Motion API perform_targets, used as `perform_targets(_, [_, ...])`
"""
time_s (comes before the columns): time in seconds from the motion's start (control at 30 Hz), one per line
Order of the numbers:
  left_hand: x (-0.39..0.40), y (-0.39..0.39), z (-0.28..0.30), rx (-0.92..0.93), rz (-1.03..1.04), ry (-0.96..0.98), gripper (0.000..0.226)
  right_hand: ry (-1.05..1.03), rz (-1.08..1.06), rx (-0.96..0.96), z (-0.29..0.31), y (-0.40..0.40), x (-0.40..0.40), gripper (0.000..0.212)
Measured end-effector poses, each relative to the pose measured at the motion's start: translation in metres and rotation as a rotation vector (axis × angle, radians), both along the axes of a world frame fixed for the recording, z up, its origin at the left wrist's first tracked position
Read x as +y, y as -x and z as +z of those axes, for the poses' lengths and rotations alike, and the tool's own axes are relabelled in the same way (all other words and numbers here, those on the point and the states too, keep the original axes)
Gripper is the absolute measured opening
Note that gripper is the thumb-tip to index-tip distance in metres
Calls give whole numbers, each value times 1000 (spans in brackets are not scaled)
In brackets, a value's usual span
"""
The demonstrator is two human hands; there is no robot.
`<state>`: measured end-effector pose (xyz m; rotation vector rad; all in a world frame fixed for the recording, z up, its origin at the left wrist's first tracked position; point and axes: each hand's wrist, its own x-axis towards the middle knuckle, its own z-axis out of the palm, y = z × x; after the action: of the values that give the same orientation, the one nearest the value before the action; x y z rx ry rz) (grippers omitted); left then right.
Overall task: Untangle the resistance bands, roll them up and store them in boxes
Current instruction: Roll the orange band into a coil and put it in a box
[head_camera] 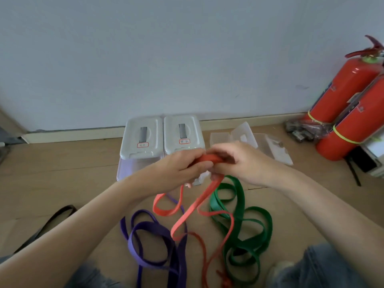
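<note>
At 9 o'clock, a black band point(44, 226) lay flat on the wooden floor point(62, 163). A purple band point(153, 242) sprawled in loose loops at 6 o'clock. At centre, the left hand point(182, 167) and right hand point(243, 163) both gripped one flat, matte red band point(208, 158); its slack hung in twisted loops. A green band point(243, 221) lay coiled at 5 o'clock. Two lidded boxes point(162, 138) stood at 12 o'clock.
</note>
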<state>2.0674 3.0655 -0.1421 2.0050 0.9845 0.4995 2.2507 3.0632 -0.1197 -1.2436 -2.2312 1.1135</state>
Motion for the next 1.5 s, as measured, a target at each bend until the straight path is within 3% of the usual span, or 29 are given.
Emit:
perform_targets(0.1, [4,13,-6,73,32,18,23,-27,-130,84,12,-20,5,14])
perform_targets(0.2, [0,19,-10,30,56,90,29,26,-96,-118,13,-36,7,13])
perform_targets(0.27, [-3,14,-6,-48,50,116,30,139,-47,-191,6,-33,2,37])
perform_targets(0.33, [-5,7,-2,-78,12,128,30,198,-18,-86,0,-23,-5,71])
perform_targets(0.37, [-7,4,0,-62,-11,120,30,195,-2,-25,-1,-17,-8,75])
perform_targets(0.5, [-8,-1,2,-44,-13,152,24,101,-27,150,3,-7,-11,33])
perform_targets(0.6, [-4,8,5,-19,9,201,22,-6,-139,153,11,-19,-6,14])
perform_targets(0.77, [-6,7,16,-208,232,425,39,100,-57,19,11,-28,-7,19])
perform_targets(0.93, [-9,-6,25,-229,224,439,40,141,-121,275,3,-10,-13,41])
perform_targets(1.13, [-12,-7,24,-254,257,473,30,-25,-78,171,3,-5,-13,21])
perform_targets(1.23, [-12,-4,26,-395,334,576,12,-147,-77,90,2,-4,-13,16])
perform_targets(1.37, [-11,-3,29,-526,321,717,13,-276,-78,60,4,-1,-16,18])
perform_targets(1.5, [-10,4,30,-477,229,759,7,-276,-80,70,9,-7,-13,14])
